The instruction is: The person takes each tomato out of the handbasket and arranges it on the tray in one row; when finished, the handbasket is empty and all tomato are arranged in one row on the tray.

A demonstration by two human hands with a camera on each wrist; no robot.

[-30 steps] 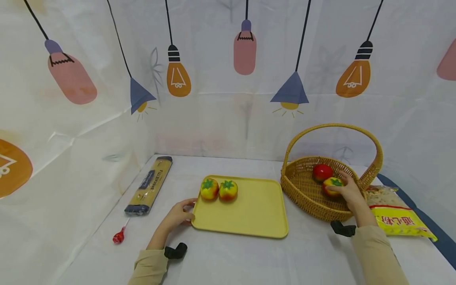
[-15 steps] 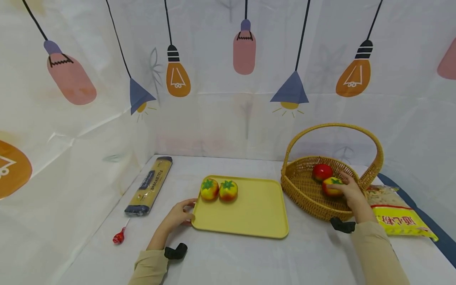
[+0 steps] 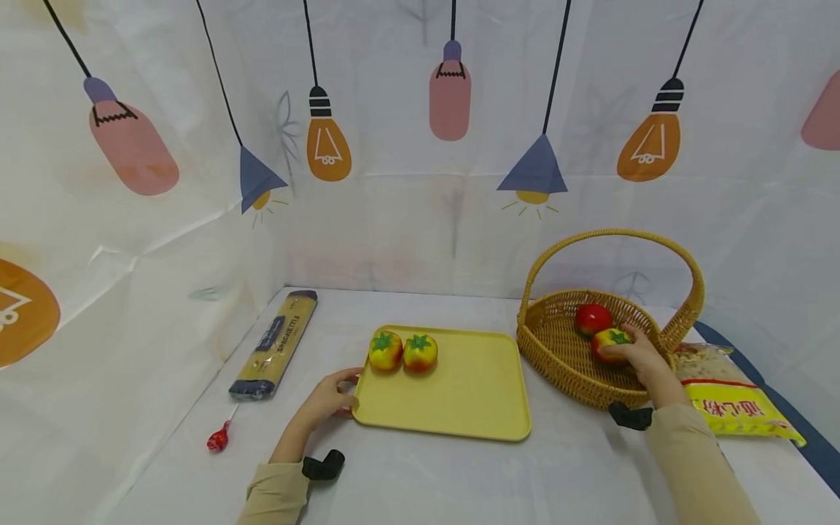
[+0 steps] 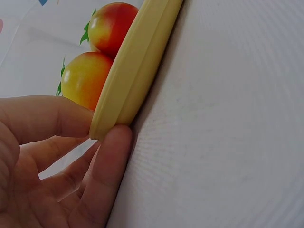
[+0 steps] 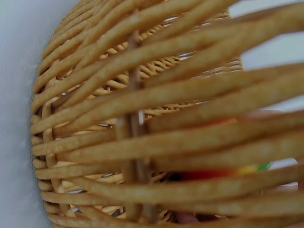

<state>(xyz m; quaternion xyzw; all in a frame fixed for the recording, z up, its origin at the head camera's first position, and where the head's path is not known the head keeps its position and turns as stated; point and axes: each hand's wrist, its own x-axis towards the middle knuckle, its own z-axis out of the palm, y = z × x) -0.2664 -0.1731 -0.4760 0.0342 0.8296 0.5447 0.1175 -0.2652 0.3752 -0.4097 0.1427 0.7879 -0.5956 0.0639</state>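
My left hand (image 3: 328,397) pinches the left rim of a yellow tray (image 3: 469,386); the left wrist view shows thumb and finger at the edge of the tray (image 4: 130,71). Two yellow-and-red fruits with green leafy tops, a left fruit (image 3: 385,351) and a right fruit (image 3: 420,354), sit side by side at the tray's back left. Inside a wicker basket (image 3: 571,372), my right hand (image 3: 646,364) grips a similar yellow-and-red fruit (image 3: 605,348). A red round fruit (image 3: 593,319) lies just behind it. In the right wrist view, woven strands (image 5: 142,142) cover most of the hand and fruit.
A spaghetti packet (image 3: 275,346) lies at the left, with a red-wrapped lollipop (image 3: 219,439) in front of it. Right of the basket is a yellow pasta bag (image 3: 738,401). The tall basket handle (image 3: 613,233) arches over its opening. A patterned cloth hangs behind.
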